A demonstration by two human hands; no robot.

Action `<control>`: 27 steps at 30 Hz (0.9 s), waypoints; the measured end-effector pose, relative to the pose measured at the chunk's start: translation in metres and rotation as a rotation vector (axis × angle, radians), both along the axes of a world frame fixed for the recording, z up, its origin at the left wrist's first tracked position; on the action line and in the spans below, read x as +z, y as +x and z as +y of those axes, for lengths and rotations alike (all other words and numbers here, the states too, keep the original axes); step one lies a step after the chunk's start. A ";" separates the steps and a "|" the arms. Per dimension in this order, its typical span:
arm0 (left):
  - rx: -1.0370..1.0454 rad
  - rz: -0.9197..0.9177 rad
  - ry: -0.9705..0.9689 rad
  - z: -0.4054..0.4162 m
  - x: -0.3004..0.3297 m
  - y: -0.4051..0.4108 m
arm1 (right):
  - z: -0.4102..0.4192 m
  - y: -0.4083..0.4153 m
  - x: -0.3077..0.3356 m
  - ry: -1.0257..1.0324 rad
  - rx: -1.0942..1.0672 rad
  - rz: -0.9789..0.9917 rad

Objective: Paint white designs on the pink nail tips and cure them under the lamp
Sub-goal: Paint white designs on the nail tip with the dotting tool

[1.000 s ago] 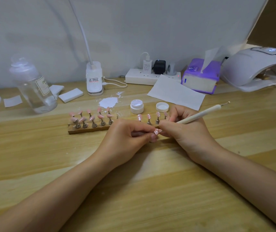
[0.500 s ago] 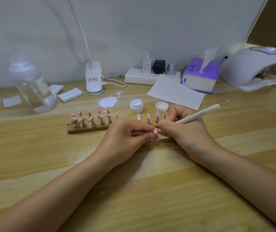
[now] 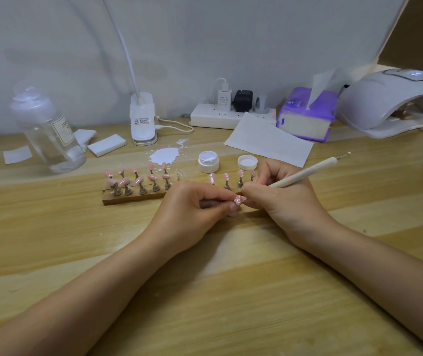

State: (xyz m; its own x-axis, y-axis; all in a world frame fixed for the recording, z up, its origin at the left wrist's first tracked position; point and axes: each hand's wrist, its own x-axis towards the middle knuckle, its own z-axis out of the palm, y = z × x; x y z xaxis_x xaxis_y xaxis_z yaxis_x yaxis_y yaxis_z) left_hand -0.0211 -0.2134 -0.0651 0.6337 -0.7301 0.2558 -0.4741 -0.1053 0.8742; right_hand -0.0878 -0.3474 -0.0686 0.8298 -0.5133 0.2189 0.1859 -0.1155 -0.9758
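Pink nail tip (image 3: pixel 238 200) pinched by left hand (image 3: pixel 192 214), right hand (image 3: pixel 286 199) holding dotting tool (image 3: pixel 305 173)

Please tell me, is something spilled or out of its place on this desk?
Yes. A white paint blob with small splatters lies directly on the wooden desk, behind the nail tip stand and left of the open jar. The jar's lid lies loose beside it.

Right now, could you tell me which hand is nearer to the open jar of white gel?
Right. The right hand, holding the dotting tool, lies just right of and below the jar; the left hand, pinching a nail tip, sits farther toward the person.
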 end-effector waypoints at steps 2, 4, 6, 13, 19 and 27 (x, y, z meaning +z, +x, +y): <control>0.002 -0.005 0.005 0.000 0.000 0.000 | 0.000 0.000 0.000 0.008 -0.004 -0.003; 0.004 0.001 0.001 0.000 0.000 0.000 | 0.000 0.000 0.000 -0.007 0.005 0.001; 0.004 0.009 -0.001 0.000 -0.001 0.001 | 0.001 0.000 0.000 -0.020 0.012 0.007; 0.001 -0.001 0.005 0.000 -0.001 0.001 | -0.001 0.000 0.000 -0.005 0.001 0.001; 0.006 -0.014 0.009 0.000 -0.001 0.001 | 0.000 0.000 0.000 0.005 0.003 -0.006; 0.006 0.003 0.008 0.000 -0.002 0.002 | 0.000 0.000 0.000 -0.002 0.014 -0.019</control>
